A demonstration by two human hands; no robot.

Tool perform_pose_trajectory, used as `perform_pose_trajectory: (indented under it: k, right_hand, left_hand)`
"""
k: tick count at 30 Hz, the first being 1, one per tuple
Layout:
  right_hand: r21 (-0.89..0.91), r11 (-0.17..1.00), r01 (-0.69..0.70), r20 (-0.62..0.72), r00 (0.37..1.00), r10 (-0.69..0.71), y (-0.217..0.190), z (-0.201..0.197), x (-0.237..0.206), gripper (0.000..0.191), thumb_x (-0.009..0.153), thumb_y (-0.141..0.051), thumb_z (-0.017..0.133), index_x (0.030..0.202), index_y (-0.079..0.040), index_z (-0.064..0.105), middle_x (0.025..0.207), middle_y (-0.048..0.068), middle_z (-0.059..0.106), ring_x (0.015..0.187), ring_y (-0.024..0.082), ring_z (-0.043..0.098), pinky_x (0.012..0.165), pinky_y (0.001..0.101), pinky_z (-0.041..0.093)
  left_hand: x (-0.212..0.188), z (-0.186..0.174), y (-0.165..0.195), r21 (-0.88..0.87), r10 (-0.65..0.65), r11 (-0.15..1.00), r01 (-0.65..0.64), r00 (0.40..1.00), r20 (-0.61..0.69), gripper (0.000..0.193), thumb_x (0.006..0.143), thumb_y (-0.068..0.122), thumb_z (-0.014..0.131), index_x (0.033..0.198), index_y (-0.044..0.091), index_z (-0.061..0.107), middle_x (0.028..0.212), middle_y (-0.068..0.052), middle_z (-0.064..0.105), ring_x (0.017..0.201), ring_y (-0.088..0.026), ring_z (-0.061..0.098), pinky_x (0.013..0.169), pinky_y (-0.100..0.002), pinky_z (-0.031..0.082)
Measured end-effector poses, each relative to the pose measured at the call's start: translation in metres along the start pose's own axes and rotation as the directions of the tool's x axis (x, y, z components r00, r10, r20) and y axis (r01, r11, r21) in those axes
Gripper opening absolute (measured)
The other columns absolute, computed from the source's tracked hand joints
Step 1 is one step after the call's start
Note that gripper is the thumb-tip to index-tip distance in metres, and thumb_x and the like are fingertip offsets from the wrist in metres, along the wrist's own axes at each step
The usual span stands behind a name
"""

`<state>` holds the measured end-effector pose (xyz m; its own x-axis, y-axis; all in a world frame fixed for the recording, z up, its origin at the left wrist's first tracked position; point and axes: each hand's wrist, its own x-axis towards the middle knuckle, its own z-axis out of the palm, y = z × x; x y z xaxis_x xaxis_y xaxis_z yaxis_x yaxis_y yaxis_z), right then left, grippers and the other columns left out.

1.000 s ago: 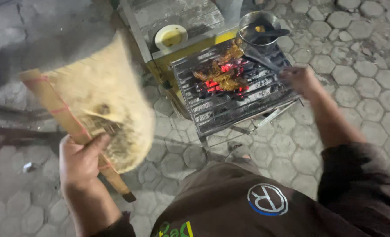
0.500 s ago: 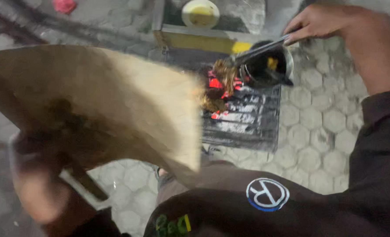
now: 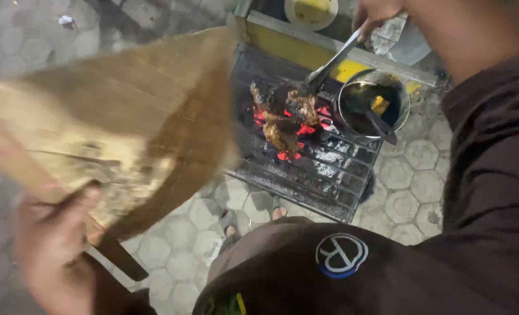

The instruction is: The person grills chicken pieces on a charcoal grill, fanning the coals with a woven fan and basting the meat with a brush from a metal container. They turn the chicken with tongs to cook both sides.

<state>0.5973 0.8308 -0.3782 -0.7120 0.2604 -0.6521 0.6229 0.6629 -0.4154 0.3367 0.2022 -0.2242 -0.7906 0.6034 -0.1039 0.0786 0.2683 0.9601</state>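
Fan point(image 3: 113, 122) swung nearer grill point(image 3: 312, 157) (blurred), tongs point(image 3: 329, 64) on meat point(image 3: 286, 119)

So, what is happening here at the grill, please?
A person stands over a small charcoal grill on a paved floor. The left hand grips the handle of a woven fan, which is blurred beside the grill. The right hand holds metal tongs whose tips touch the pieces of meat lying over glowing red coals. A metal pot with a utensil inside sits at the grill's far corner.
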Motion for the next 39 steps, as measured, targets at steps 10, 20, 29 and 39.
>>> perform_pose_trajectory:
  k: [10, 20, 29, 39]
  right_hand:
    - [-0.046, 0.998, -0.044, -0.305, 0.952, 0.028, 0.004, 0.019, -0.060, 0.042, 0.090, -0.032, 0.075, 0.124, -0.008, 0.073, 0.098, 0.018, 0.077, 0.087, 0.033, 0.074, 0.075, 0.0477, 0.058]
    - [0.109, 0.902, -0.417, -0.387, 0.818, 0.425, -0.088, 0.147, -0.230, 0.044, 0.099, -0.048, 0.061, 0.129, -0.018, 0.071, 0.085, 0.014, 0.077, 0.077, 0.029, 0.073, 0.072, 0.0456, 0.056]
    - [0.686, 0.714, -0.137, -0.578, 0.492, 0.650, -0.148, 0.369, -0.235, 0.026, 0.108, -0.028, 0.063, 0.111, -0.004, 0.072, 0.079, 0.018, 0.065, 0.075, 0.030, 0.058, 0.067, 0.0409, 0.049]
    - [0.426, 0.668, -0.610, -0.716, 0.224, 0.661, -0.287, 0.417, -0.177, 0.063, 0.085, -0.049, 0.076, 0.134, -0.010, 0.063, 0.102, 0.019, 0.073, 0.089, 0.039, 0.071, 0.073, 0.0485, 0.056]
  left_hand:
    - [0.014, 0.015, 0.013, 0.328, -0.037, 0.943, 0.054, 0.998, -0.059, 0.022, 0.097, 0.006, 0.073, 0.118, 0.004, 0.075, 0.089, -0.010, 0.072, 0.061, -0.019, 0.060, 0.050, -0.032, 0.046]
    - [0.045, 0.044, 0.035, 0.011, 0.081, 0.997, -0.081, 0.996, 0.038, 0.012, 0.092, 0.005, 0.068, 0.103, 0.002, 0.071, 0.090, -0.006, 0.073, 0.074, -0.013, 0.069, 0.062, -0.026, 0.053]
    - [0.170, 0.032, -0.009, 0.220, 0.149, 0.953, -0.208, 0.954, 0.258, 0.021, 0.092, 0.003, 0.070, 0.113, 0.001, 0.070, 0.093, -0.002, 0.074, 0.077, -0.013, 0.072, 0.066, -0.029, 0.059]
    - [0.225, 0.024, -0.006, -0.055, 0.373, 0.912, -0.407, 0.765, 0.524, 0.022, 0.097, 0.011, 0.073, 0.117, 0.001, 0.074, 0.096, 0.000, 0.074, 0.080, -0.007, 0.065, 0.070, -0.024, 0.054]
